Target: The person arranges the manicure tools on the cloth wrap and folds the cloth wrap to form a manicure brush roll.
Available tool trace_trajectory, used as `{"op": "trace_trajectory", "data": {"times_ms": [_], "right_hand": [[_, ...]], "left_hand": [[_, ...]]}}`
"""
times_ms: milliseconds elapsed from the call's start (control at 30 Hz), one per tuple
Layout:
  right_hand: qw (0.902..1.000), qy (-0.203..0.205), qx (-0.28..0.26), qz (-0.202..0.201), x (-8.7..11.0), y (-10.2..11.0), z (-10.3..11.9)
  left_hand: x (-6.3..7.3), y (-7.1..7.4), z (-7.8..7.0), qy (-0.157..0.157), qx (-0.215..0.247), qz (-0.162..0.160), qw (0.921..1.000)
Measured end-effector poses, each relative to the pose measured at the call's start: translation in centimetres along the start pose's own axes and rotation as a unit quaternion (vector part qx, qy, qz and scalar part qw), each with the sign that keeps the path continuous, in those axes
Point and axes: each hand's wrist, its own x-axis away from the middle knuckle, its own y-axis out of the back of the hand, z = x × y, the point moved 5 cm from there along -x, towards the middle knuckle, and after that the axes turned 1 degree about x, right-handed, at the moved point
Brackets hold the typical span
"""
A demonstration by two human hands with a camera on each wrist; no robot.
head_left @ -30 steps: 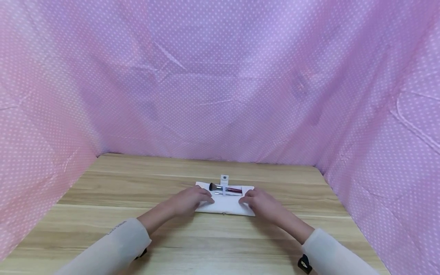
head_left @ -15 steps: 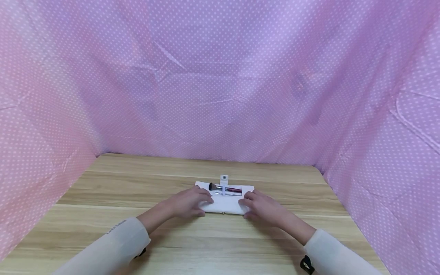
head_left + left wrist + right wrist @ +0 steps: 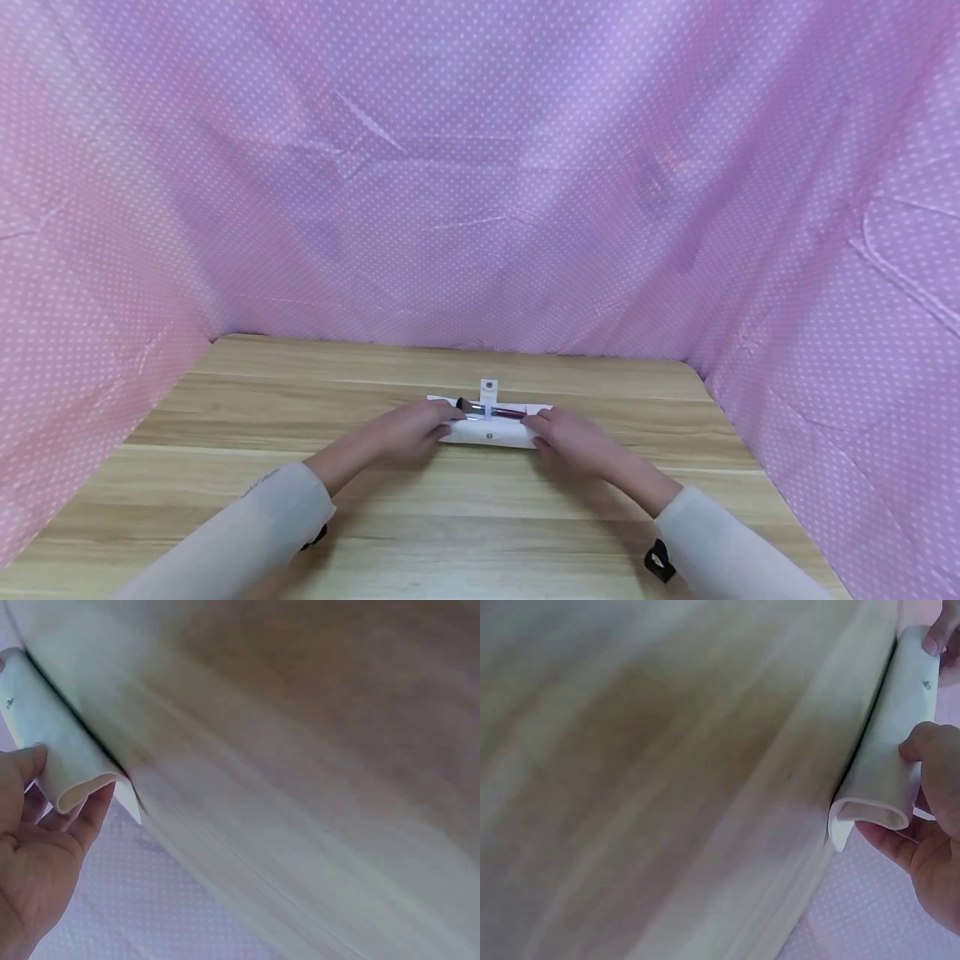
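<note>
A white brush roll [image 3: 487, 432] lies on the table, its near edge folded over into a tube with a snap stud on top. A makeup brush [image 3: 510, 412] with dark bristles and a red handle shows in its open far part, under a small strap. A snap tab [image 3: 489, 390] sticks out at the back. My left hand [image 3: 416, 427] grips the roll's left end, thumb on the near side and fingers over it. At the right end, my right hand [image 3: 573, 437] holds it likewise. The wrist views show the hollow fold ends between thumb [image 3: 921, 742] and fingers.
The wood-grain table [image 3: 480, 533] extends around the roll on all sides. Pink polka-dot cloth [image 3: 480, 208] hangs behind the table and along both sides.
The near edge of the brush roll has been turned up and away, so the snap stud now sits on top. Both hands have moved with it, and the lower slim brush is mostly covered.
</note>
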Motion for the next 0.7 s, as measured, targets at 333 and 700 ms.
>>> {"op": "trace_trajectory", "data": {"times_ms": [333,700], "right_hand": [[0.9910,-0.048,-0.125,0.008,-1.2,-0.5,-2.5],[0.9863,-0.080,-0.144,0.002,-2.6,-0.9,-4.5]], "left_hand": [[-1.1,0.2,2.3,0.075,0.102,-0.025,0.9917],[-2.0,0.2,4.6,0.120,0.112,-0.056,0.9848]]}}
